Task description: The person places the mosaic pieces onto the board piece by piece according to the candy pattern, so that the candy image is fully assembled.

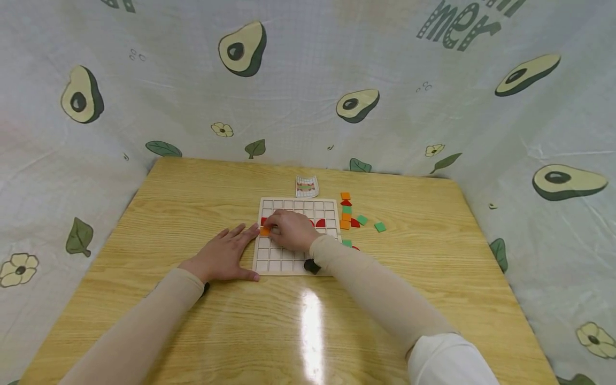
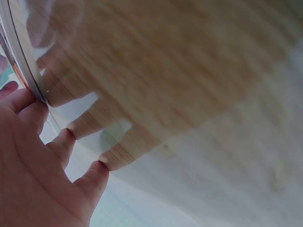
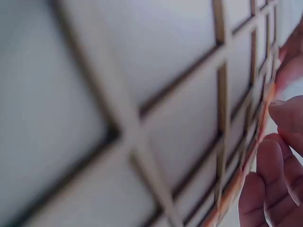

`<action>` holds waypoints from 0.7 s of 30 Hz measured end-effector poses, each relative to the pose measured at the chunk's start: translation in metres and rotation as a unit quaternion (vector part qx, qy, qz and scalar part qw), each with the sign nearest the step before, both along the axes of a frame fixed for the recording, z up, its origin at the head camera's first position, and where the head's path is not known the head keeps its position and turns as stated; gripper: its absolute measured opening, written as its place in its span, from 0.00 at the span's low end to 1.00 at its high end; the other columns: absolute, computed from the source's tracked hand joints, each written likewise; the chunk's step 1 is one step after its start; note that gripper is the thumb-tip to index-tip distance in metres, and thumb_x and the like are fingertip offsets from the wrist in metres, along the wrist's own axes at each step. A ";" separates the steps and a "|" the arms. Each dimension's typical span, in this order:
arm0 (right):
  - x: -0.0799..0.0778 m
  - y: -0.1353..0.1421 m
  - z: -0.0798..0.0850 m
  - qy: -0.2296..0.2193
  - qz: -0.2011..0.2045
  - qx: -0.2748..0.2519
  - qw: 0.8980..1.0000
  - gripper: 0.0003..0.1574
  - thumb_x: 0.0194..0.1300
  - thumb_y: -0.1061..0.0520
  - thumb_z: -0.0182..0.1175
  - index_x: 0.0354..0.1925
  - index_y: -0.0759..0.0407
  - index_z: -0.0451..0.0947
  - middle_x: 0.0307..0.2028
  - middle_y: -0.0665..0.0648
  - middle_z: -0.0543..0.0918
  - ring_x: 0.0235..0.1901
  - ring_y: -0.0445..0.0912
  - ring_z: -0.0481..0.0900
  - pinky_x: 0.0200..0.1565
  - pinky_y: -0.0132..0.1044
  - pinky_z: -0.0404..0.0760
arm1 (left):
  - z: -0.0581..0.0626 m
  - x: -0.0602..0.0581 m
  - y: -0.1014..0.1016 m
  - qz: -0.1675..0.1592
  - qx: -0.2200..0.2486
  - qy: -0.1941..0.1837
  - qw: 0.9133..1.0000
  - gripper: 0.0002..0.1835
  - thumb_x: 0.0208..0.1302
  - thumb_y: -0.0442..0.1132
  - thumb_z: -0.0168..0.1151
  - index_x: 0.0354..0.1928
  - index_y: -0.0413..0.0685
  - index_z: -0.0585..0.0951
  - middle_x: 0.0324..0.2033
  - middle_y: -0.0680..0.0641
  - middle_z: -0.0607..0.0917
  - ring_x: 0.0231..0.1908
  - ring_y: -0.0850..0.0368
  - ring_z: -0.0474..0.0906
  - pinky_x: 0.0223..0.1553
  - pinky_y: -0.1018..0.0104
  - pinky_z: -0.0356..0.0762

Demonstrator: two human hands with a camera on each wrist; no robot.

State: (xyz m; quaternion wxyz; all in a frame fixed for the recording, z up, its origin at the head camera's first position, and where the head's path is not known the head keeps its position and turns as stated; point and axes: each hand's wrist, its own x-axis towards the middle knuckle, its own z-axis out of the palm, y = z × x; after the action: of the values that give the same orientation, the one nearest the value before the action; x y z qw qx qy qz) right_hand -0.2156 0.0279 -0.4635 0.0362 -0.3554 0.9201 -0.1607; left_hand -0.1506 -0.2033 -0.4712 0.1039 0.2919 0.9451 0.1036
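A pale grid board (image 1: 281, 264) with square cells lies on the table. In the head view my right hand (image 1: 293, 230) reaches over its left half, fingers bent, with the tips at the left columns. Beside those fingertips are a red piece (image 1: 263, 221) and an orange square tile (image 1: 265, 231). Whether a piece is pinched there is hidden. A red quarter-round piece (image 1: 321, 223) sits in a cell right of that hand. My left hand (image 1: 223, 256) rests spread on the table, its fingertips at the board's left edge.
Right of the board lie loose orange tiles (image 1: 345, 224), green tiles (image 1: 380, 226) and red pieces (image 1: 355, 223). Behind it is a small pattern card (image 1: 307, 187). An avocado-print cloth (image 1: 298, 133) hangs behind the wooden table (image 1: 207, 182).
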 end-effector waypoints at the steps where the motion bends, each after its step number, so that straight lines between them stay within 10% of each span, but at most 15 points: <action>1: 0.000 0.004 0.002 -0.003 0.003 0.001 1.000 0.17 0.67 0.51 0.63 0.54 0.47 0.84 0.50 0.46 0.81 0.46 0.40 0.80 0.48 0.36 0.79 | 0.000 0.000 0.000 -0.001 -0.003 0.000 1.000 0.64 0.48 0.80 0.60 0.79 0.48 0.54 0.77 0.47 0.53 0.75 0.41 0.49 0.69 0.37 0.51; 8: -0.004 0.067 0.016 -0.016 -0.018 0.007 1.000 0.16 0.67 0.53 0.64 0.53 0.49 0.85 0.50 0.47 0.82 0.38 0.40 0.78 0.41 0.36 0.79 | 0.005 0.000 0.003 0.002 -0.008 -0.004 1.000 0.64 0.47 0.80 0.61 0.79 0.47 0.55 0.77 0.47 0.54 0.75 0.41 0.49 0.69 0.37 0.50; 21: 0.010 0.237 0.009 -0.003 -0.200 0.026 0.979 0.20 0.64 0.51 0.68 0.52 0.57 0.84 0.46 0.56 0.83 0.37 0.51 0.81 0.41 0.52 0.81 | 0.005 0.001 0.003 0.000 -0.007 -0.003 1.000 0.65 0.48 0.80 0.60 0.78 0.46 0.55 0.77 0.46 0.54 0.75 0.40 0.47 0.69 0.36 0.49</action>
State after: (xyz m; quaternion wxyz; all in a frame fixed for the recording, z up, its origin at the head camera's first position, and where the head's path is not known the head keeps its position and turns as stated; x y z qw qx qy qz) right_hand -0.2055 0.2649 -0.4542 0.0152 -0.1625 0.9764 -0.1414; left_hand -0.1497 -0.1998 -0.4666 0.1089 0.2905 0.9456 0.0976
